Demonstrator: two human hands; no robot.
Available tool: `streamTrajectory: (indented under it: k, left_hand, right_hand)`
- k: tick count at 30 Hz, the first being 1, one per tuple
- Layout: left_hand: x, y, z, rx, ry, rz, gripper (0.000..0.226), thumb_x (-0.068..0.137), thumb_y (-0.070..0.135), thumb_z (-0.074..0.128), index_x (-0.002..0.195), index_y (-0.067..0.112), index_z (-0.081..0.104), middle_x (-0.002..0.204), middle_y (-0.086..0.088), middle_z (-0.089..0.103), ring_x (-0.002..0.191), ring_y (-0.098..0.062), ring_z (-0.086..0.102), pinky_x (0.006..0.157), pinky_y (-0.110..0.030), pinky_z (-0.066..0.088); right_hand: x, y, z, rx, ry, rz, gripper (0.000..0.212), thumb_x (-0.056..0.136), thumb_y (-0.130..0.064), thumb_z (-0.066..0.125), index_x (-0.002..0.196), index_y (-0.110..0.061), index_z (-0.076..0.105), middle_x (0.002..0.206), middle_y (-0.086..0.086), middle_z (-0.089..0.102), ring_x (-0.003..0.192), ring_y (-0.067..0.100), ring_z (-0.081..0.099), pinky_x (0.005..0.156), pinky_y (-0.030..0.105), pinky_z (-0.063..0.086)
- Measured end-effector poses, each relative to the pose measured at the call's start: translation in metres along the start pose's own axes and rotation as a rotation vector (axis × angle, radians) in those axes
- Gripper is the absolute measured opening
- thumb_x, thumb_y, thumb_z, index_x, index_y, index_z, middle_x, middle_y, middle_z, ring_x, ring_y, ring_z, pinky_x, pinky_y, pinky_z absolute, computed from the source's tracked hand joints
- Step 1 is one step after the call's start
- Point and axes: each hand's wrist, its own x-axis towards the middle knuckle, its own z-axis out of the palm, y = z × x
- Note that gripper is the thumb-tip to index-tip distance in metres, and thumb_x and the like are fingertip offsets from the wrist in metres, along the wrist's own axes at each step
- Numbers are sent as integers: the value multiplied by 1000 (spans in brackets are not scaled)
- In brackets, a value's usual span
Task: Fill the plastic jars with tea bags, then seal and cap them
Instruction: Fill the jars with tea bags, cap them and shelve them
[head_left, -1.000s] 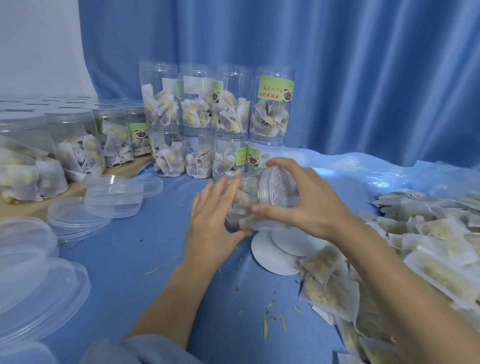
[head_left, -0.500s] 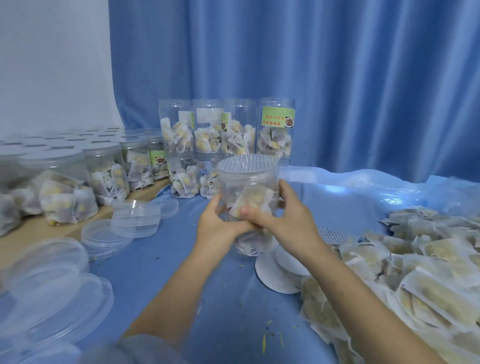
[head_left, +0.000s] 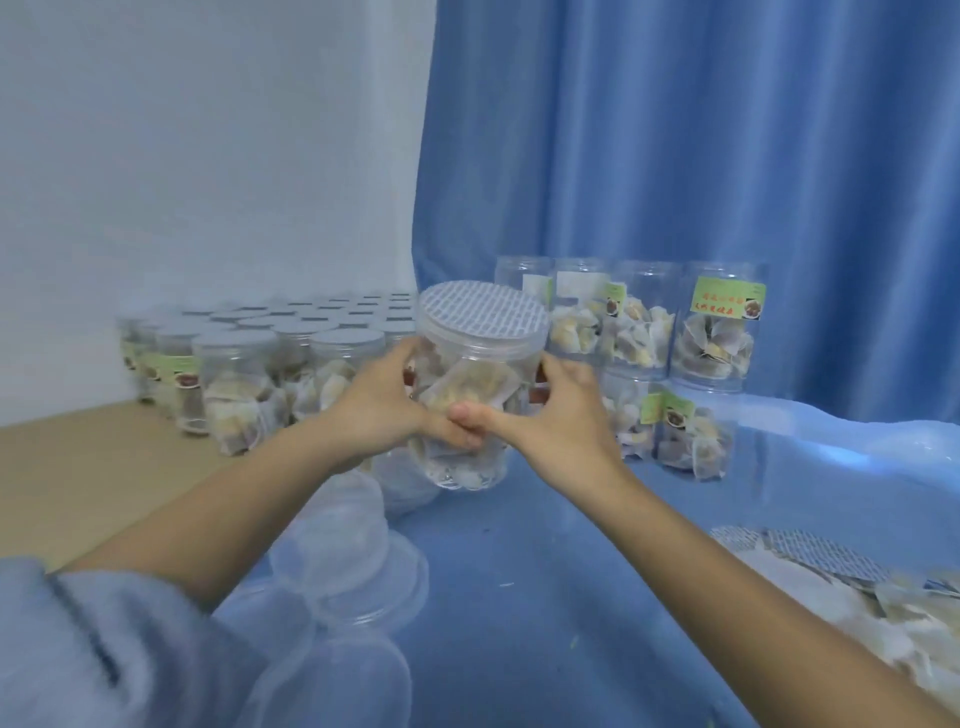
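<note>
I hold a clear plastic jar (head_left: 470, 374) full of tea bags upright in the air at the middle of the view. A patterned seal (head_left: 480, 312) lies across its mouth under a clear cap. My left hand (head_left: 382, 402) grips the jar's left side and my right hand (head_left: 550, 415) grips its right side, thumbs meeting in front. Loose tea bags (head_left: 831, 618) and spare seal discs (head_left: 826, 558) lie at the lower right on the blue cloth.
Several capped, filled jars (head_left: 260, 374) stand on a wooden board at the left. Stacked filled jars with green labels (head_left: 711, 327) stand against the blue curtain behind. Clear loose lids (head_left: 358, 561) are piled at the lower left.
The jar went from lying tilted low over the table to upright, then was raised and carried left toward the capped jars. Both hands now grip its sides. The view turned left.
</note>
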Motion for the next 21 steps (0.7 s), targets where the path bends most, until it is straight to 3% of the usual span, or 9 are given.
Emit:
streamTrajectory:
  k: [3, 6, 9, 13, 16, 18, 21]
  left_hand:
    - [-9, -22, -56, 11, 92, -58, 100, 34, 30, 92, 124, 28, 48, 112, 8, 58, 102, -12, 57, 77, -27, 50]
    - [-11, -52, -102, -23, 223, -105, 76, 44, 21, 94, 103, 32, 47, 97, 20, 49, 89, 2, 49, 67, -18, 41]
    - [-10, -87, -127, -24, 328, -155, 78, 52, 23, 90, 116, 27, 47, 106, 10, 48, 84, 6, 46, 59, -17, 41]
    - [-2, -130, -138, -12, 361, -211, 87, 58, 24, 88, 133, 14, 45, 122, 1, 48, 106, -14, 48, 81, -28, 40]
    - [4, -155, -136, 11, 377, -275, 94, 57, 27, 88, 137, 14, 41, 130, -7, 46, 111, -18, 45, 85, -29, 38]
    - [6, -166, -132, 19, 374, -296, 93, 57, 29, 87, 137, 15, 42, 120, -4, 51, 107, -18, 49, 79, -24, 40]
    - [10, -176, -127, 11, 337, -313, 86, 62, 27, 85, 135, 16, 41, 95, 3, 56, 86, -13, 55, 67, -22, 42]
  right_hand:
    - [17, -27, 51, 54, -89, -51, 67, 49, -60, 81, 105, -30, 59, 108, -9, 41, 98, 2, 49, 77, 9, 36]
    - [34, -46, 106, 64, -163, -74, 67, 51, -61, 80, 106, -29, 58, 106, -5, 40, 93, 1, 45, 70, 6, 33]
    - [50, -55, 154, 30, -235, -66, 72, 57, -63, 77, 113, -24, 56, 112, -2, 42, 88, 1, 44, 67, 11, 35]
    - [65, -46, 202, -33, -287, -43, 84, 60, -62, 75, 126, -16, 52, 125, 8, 47, 102, 15, 47, 78, 25, 41]
    - [70, -30, 225, -134, -317, -8, 87, 60, -67, 71, 126, -14, 50, 123, 6, 50, 113, 21, 47, 89, 34, 44]
    - [73, -20, 234, -152, -347, 20, 86, 61, -68, 70, 125, -13, 50, 108, 1, 50, 103, 17, 47, 83, 31, 42]
    - [78, -11, 246, -113, -386, 60, 76, 64, -63, 72, 118, -13, 51, 97, -1, 50, 93, 16, 49, 72, 25, 38]
